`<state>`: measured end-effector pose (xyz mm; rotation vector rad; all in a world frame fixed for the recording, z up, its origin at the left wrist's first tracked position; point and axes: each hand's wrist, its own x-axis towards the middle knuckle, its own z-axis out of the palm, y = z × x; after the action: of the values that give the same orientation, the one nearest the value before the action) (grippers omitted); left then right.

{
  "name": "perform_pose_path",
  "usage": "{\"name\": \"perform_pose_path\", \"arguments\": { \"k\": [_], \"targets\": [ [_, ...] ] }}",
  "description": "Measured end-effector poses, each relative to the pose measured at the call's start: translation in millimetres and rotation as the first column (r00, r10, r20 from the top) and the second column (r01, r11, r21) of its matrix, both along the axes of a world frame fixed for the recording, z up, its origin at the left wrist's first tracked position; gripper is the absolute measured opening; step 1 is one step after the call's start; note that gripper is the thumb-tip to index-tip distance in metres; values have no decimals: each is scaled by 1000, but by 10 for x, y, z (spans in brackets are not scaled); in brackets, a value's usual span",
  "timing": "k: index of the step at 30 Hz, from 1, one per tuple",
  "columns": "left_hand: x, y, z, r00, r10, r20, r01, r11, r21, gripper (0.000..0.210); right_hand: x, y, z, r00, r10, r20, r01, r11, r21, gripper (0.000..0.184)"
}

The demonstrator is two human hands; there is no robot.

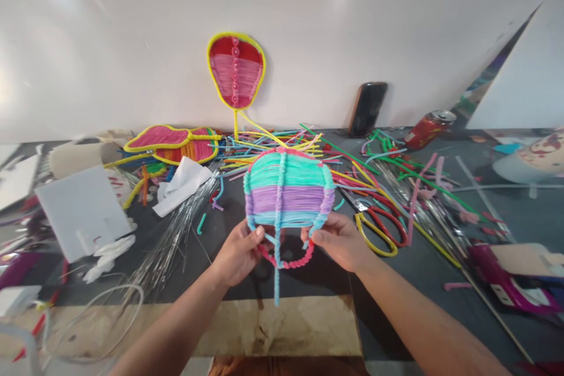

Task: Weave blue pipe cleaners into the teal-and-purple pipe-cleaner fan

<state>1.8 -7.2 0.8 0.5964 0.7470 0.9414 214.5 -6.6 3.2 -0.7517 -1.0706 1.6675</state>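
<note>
A pipe-cleaner craft piece [264, 198] is held up over the table between my two hands. Its rows run green, purple and light blue, with a blue-green stem down the middle and a twisted pink-red loop at the bottom. My left hand [240, 252] pinches the lower left of the frame, thumb in front. At the lower right corner, my right hand [341, 241] grips the edge near the pink-red loop. The fingers behind the piece are partly hidden. Scissors [381, 229] with red and yellow handles lie just right of my right hand.
A finished-looking pink piece with yellow rim [235, 70] leans on the white wall. Loose pipe cleaners [264, 144], silver wires [176, 235], a phone [368, 108], a red can [429, 129] and a white card [83, 211] surround the work area. Brown cardboard [308, 326] lies along the front edge.
</note>
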Motion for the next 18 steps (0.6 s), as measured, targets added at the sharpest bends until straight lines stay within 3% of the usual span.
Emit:
{"name": "perform_pose_path", "arguments": {
  "k": [3,5,8,10,12,15,18],
  "targets": [
    [21,14,-4,991,122,-45,-116,987,114,48,90,-40,145,934,-251,255,173,940,293,8],
    [25,1,-10,977,178,-118,-152,968,200,46,129,-56,233,803,-460,380,188,800,570,6],
    [29,-68,-20,978,87,-190,-25,951,308,36,111,-67,282,657,-633,408,0,542,840,13],
    [40,-130,-26,977,-13,-211,83,943,324,35,48,-80,241,605,-668,433,-141,446,884,16],
    [57,-177,-34,969,-39,-245,117,943,311,40,-39,-106,164,560,-683,468,-234,412,881,18],
    [76,-180,-47,957,15,-289,59,968,246,43,-157,-147,58,509,-683,523,-316,417,852,19],
    [74,-111,-47,966,25,-259,0,996,93,33,-204,-156,13,498,-660,563,-369,426,826,24]
  ]
}}
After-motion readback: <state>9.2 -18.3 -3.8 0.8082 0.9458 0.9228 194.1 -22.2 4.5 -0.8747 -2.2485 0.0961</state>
